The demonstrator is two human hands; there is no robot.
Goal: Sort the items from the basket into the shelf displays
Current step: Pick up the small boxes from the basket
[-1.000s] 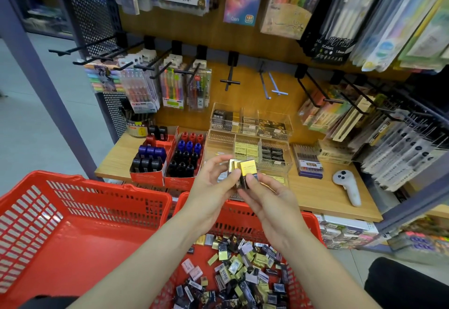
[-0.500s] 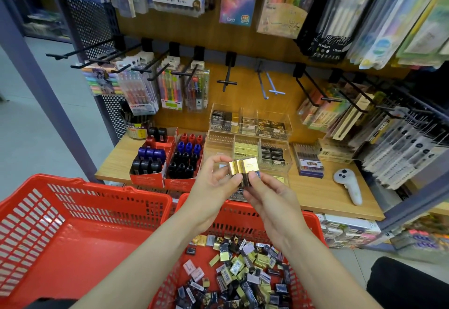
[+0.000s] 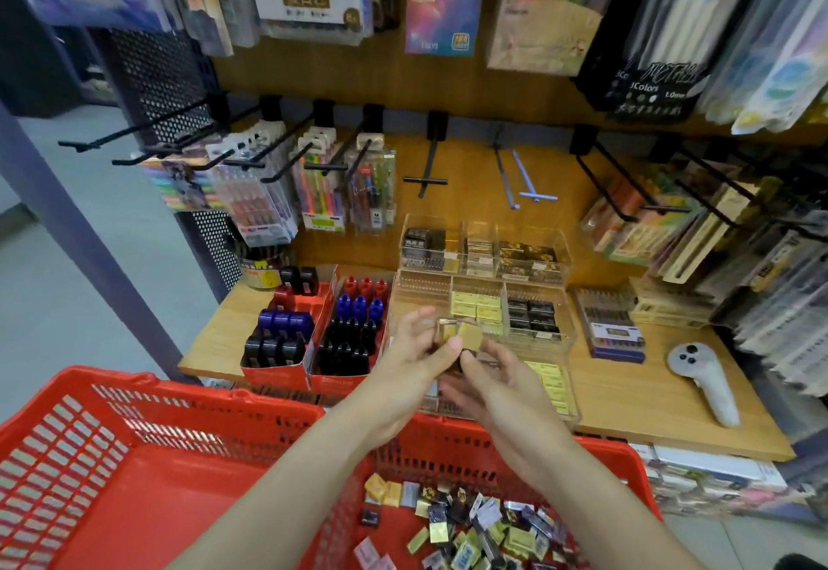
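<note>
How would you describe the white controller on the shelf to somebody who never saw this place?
Find the wooden shelf under the hanging pen packs. At its right end, beside the clear acrylic organizer, lies the white controller. It alone is smooth, curved and unpackaged, with dark round buttons.

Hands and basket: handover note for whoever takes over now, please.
Left hand grips a few gold packets; right hand sits just below them, grip unclear from blur.
Both hover in front of the clear tiered display, whose compartments are partly stocked.
Right red basket holds many mixed small packets; left red basket looks bare.
Left: place the held packets, then sort the rest.
</note>
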